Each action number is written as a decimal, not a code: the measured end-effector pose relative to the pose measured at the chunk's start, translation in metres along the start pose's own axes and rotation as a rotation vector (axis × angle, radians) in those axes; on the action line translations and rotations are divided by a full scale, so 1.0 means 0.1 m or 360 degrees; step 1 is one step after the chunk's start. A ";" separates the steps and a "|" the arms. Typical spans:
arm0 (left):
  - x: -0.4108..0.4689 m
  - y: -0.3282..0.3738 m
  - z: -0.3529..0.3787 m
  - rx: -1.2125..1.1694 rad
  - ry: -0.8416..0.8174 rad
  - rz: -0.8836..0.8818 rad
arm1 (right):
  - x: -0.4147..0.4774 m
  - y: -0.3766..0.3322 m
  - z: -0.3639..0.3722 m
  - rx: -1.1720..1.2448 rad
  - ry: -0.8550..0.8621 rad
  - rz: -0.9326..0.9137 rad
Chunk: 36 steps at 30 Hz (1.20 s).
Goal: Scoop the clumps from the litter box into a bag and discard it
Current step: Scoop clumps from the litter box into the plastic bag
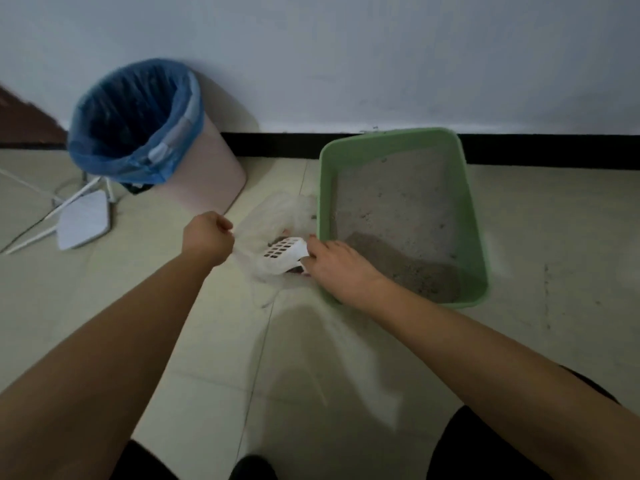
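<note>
A green litter box (pixel 325 188) stands on the tiled floor by the wall, with grey litter (pixel 408 265) heaped at its near end. Left of it lies a thin clear plastic bag (pixel 277 213). My left hand (pixel 207 237) pinches the bag's left edge and holds it open. My right hand (pixel 332 261) grips the handle of a white slotted scoop (pixel 282 252), whose head is tipped inside the bag's mouth. A few dark bits show in the bag beside the scoop.
A pink bin (pixel 214 161) lined with a blue bag (pixel 138 116) stands at the back left by the wall. A white router (pixel 83 220) with antennas and cables lies on the floor left of it. A black skirting (pixel 554 148) runs along the wall.
</note>
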<state>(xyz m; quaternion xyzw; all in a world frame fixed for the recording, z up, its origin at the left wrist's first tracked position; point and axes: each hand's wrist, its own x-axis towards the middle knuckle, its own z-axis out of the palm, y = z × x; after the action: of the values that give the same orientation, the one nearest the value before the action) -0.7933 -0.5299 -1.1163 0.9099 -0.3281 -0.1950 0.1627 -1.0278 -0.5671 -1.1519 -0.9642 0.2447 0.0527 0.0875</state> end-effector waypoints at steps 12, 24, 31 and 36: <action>-0.02 0.60 0.53 -0.0262 -0.0002 0.0739 | -0.54 0.50 -0.24 0.0933 0.0459 0.1636; -0.13 0.50 1.56 -0.0096 -0.0391 0.0644 | -0.19 0.64 -0.14 0.0409 -0.0308 0.1781; -0.18 0.41 1.77 -0.0374 -0.0097 0.0741 | -0.31 1.16 -0.26 0.0322 -0.0370 0.1785; -0.15 0.42 1.86 -0.0438 -0.0061 0.0724 | -0.32 1.09 0.15 0.0932 -0.0376 0.1707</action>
<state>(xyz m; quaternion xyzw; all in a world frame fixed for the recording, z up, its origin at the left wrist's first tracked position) -0.9120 -0.5817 -1.2572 0.7781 -0.4976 -0.2134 0.3184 -1.1089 -0.6441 -1.1780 -0.6308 0.6879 0.1265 0.3361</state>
